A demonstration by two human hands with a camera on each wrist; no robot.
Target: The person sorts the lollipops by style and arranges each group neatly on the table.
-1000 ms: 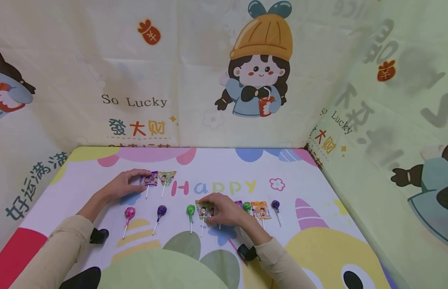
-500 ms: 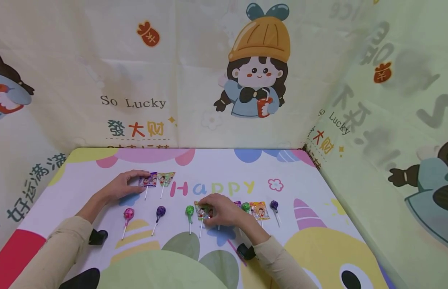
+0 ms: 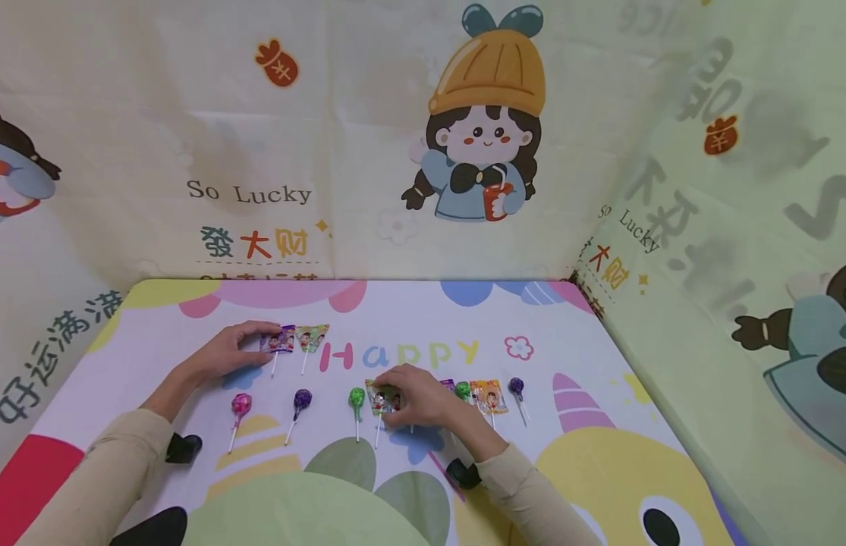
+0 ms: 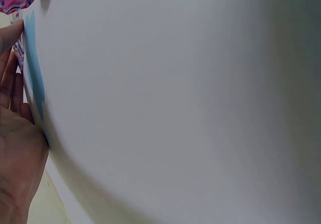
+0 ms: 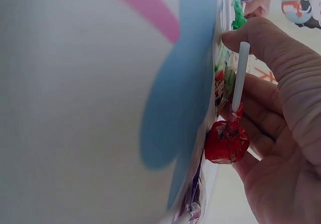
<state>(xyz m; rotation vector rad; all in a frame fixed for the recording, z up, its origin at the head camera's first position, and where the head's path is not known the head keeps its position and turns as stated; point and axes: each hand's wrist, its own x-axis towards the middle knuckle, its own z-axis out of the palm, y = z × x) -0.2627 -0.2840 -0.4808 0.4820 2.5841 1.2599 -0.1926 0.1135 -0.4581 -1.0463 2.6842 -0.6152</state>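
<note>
In the head view my left hand (image 3: pixel 234 351) pinches the left side of a flat purple-wrapped lollipop (image 3: pixel 282 339) lying on the table. A flat green-wrapped lollipop (image 3: pixel 312 337) lies just right of it. Nearer the middle, my right hand (image 3: pixel 419 396) pinches another flat green-wrapped lollipop (image 3: pixel 379 398), thumb at its near side. Beneath that palm, a round red lollipop (image 5: pixel 228 142) shows in the right wrist view; the hand hides it from the head camera. To the left is a round green lollipop (image 3: pixel 356 402). The left wrist view catches only part of the left hand (image 4: pixel 17 133).
Round pink (image 3: pixel 240 409) and dark purple (image 3: pixel 302 406) lollipops lie in front of the left hand. Right of the right hand are a round green lollipop (image 3: pixel 462 390), an orange-wrapped flat one (image 3: pixel 489 396) and another dark purple one (image 3: pixel 517 390). A printed cloth wall (image 3: pixel 368 152) rises behind.
</note>
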